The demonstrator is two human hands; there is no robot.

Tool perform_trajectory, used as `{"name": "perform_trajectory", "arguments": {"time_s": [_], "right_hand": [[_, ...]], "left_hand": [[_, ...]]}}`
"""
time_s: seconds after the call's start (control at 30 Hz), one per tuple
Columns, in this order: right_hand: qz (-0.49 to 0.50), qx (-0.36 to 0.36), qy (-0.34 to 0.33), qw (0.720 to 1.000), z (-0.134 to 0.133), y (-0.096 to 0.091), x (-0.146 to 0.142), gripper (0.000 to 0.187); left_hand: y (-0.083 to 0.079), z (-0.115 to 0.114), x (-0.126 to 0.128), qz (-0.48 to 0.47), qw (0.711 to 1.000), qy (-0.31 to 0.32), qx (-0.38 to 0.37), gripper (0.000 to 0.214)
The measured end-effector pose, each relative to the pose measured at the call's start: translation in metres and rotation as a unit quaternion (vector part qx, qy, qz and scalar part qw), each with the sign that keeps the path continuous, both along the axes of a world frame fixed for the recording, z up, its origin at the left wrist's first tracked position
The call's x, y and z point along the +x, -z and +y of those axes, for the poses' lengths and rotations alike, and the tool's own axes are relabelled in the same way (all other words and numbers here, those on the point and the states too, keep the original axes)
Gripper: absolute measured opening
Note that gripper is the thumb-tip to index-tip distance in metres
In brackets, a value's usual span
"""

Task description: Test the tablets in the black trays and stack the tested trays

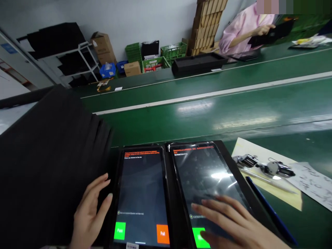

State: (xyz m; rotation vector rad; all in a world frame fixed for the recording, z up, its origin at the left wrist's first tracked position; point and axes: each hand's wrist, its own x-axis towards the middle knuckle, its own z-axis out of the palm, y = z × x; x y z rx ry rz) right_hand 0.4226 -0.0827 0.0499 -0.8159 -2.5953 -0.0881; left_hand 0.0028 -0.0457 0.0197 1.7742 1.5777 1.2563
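Two tablets lie side by side on a black tray at the front of the green bench. The left tablet (pixel 142 193) shows a dark screen with a green Pass box and an orange Fail box. A similar screen is lit on the right tablet (pixel 202 173), with a green box low down. My left hand (pixel 90 211) is beside the left tablet's edge, fingers apart, holding nothing. Spread over the lower part of the right tablet is my right hand (pixel 230 221), its thumb near the green box; whether it touches the glass I cannot tell.
A tall stack of black trays (pixel 52 166) stands at left. Right of the tablets lie a yellow paper (pixel 287 197), metal clip-like items (pixel 277 168), a blue pen (pixel 269 207) and a handwritten note (pixel 313 181). Across the bench, a person in pink (pixel 243 27) handles something black.
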Motion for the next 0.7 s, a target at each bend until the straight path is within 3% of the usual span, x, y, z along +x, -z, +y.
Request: {"name": "perform_trajectory", "arguments": {"time_s": [0.13,0.2,0.27,0.33,0.4,0.5,0.57,0.63,0.7], "right_hand": [[0.04,-0.054,0.093,0.993,0.057,-0.024,-0.003,0.032],[0.036,-0.06,0.152,0.986,0.091,-0.024,-0.005,0.038],[0.006,-0.059,0.186,0.981,0.116,-0.019,-0.008,0.041],[-0.004,-0.048,0.193,0.98,0.127,-0.011,-0.009,0.043],[0.007,-0.037,0.187,0.982,0.125,-0.005,-0.006,0.044],[0.036,-0.022,0.182,0.982,0.112,-0.001,0.003,0.043],[0.045,-0.024,0.18,0.982,0.108,0.0,0.007,0.043],[0.039,-0.03,0.174,0.984,0.112,0.001,0.007,0.045],[0.027,-0.031,0.167,0.985,0.122,0.002,0.002,0.047]], "left_hand": [[-0.021,0.064,0.028,0.181,0.981,0.047,0.057,0.032],[-0.023,0.092,0.041,0.221,0.971,0.068,0.057,0.038],[-0.024,0.105,0.046,0.243,0.966,0.082,0.044,0.04],[-0.025,0.099,0.04,0.247,0.964,0.1,0.024,0.042],[-0.027,0.074,0.024,0.249,0.958,0.143,-0.012,0.057],[-0.029,0.027,-0.005,0.279,0.929,0.197,-0.145,0.111],[-0.029,0.01,-0.017,0.296,0.911,0.177,-0.226,0.141],[-0.03,0.012,-0.018,0.284,0.916,0.164,-0.233,0.155],[-0.031,0.032,-0.009,0.235,0.941,0.179,-0.164,0.148]]}}
